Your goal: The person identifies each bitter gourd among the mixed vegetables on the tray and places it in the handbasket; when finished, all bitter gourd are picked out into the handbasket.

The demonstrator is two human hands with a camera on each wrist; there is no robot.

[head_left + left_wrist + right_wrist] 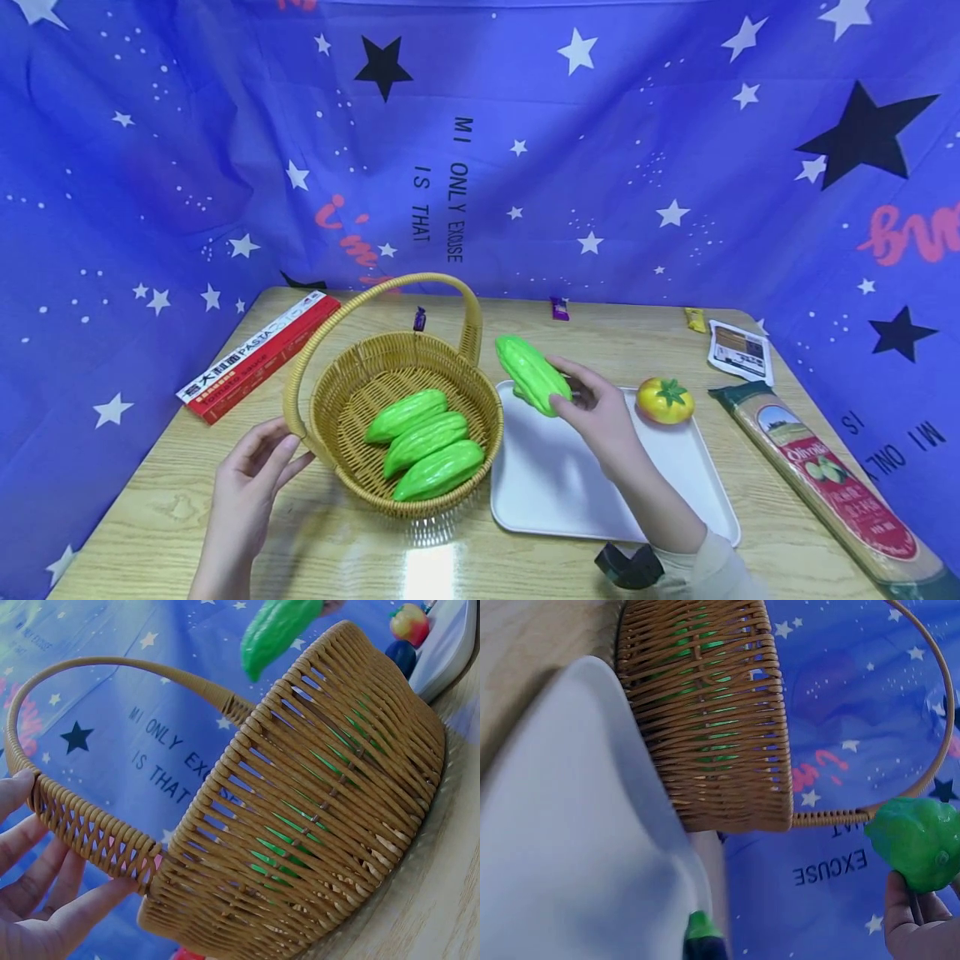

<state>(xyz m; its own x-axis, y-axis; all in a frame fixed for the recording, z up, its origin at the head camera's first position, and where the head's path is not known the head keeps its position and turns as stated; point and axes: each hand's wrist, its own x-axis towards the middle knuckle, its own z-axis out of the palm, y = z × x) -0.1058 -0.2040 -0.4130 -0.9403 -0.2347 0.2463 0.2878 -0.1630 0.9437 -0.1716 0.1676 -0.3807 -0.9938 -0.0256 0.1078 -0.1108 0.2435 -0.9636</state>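
Observation:
My right hand (596, 408) grips a bright green, ridged bitter melon (531, 373) above the far left part of a white tray (558, 492). At the left, my left hand (251, 475) holds the lower end of the handle (94, 829) of a wicker basket (491, 400), thumb and fingers around it. Inside the basket lie three more bitter melons (426, 442), side by side. On the tray's far right sits a yellow-red tomato (665, 401) with a green leafy top. A dark eggplant with a green cap (703, 930) lies on the tray, mostly hidden behind my right hand in the head view.
A red pasta box (258, 358) lies at the left, behind my left hand. Along the right edge are a long pasta bag (832, 483) and a white packet (740, 352). Small purple sweets (559, 309) and a yellow one (694, 319) lie near the blue curtain (480, 150).

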